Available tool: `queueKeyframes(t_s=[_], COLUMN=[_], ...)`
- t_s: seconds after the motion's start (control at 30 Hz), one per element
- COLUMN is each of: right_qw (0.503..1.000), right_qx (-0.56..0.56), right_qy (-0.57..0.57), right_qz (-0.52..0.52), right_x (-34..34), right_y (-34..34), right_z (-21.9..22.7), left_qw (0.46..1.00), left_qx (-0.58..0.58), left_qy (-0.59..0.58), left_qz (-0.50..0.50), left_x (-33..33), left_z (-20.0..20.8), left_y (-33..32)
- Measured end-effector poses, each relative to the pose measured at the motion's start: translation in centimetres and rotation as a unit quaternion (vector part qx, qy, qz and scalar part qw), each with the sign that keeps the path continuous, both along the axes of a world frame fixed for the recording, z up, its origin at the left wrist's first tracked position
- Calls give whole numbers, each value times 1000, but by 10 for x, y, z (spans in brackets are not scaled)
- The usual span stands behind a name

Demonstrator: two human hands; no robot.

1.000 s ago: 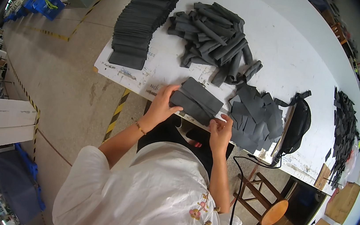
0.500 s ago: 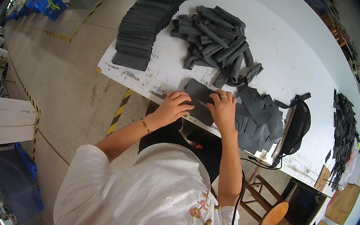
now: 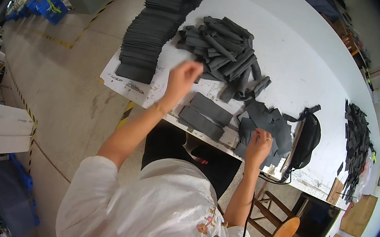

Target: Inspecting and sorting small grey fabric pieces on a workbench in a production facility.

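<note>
While a person in a white shirt [image 3: 143,202] stands at a long white table [image 3: 302,80], seen from above through a wide, bending lens, both bare hands reach over its near edge and are well apart from each other. Between them, close to that edge, two flat dark grey strips [image 3: 211,109] lie side by side, nearly parallel, slanting down to the right; neither hand touches them.

The left hand [image 3: 185,75] is up and to the left of the strips, at the lower left border of a loose pile of dark rolled pieces [image 3: 230,48]. It is blurred, its fingers curled in; whether they pinch a piece cannot be told. The right hand [image 3: 260,147] is over a spread of small flat dark pieces [image 3: 269,120], thumb and fingertips drawn close together, and whether anything is between them cannot be made out.

Along the table's left side runs a long, tightly layered row of dark folded pieces [image 3: 150,39]. To the right of the flat pieces lies a black bag [image 3: 308,141], and farther right a heap of dark scraps [image 3: 356,137]. Below the table's right part stands a round-seated wooden stool [image 3: 286,230].
</note>
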State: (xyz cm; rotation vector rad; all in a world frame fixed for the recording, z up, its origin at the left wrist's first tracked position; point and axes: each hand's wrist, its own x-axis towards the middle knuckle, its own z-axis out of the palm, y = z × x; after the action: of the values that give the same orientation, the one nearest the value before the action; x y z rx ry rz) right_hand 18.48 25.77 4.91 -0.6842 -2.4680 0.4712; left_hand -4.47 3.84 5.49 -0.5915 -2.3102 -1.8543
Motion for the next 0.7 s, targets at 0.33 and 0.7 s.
queueKeyframes(t_s=[0.33, 0.7], right_qw=[994, 947], right_qx=[11, 262], right_qy=[-4, -184], right_qz=[-113, 20], right_x=[30, -28], right_y=[30, 35], right_z=[-2, -40], left_qw=[980, 949], left_qx=[-82, 219], left_qy=[-146, -220], left_qz=[111, -56], left_x=[-112, -63], left_z=[-11, 5], left_y=[102, 61])
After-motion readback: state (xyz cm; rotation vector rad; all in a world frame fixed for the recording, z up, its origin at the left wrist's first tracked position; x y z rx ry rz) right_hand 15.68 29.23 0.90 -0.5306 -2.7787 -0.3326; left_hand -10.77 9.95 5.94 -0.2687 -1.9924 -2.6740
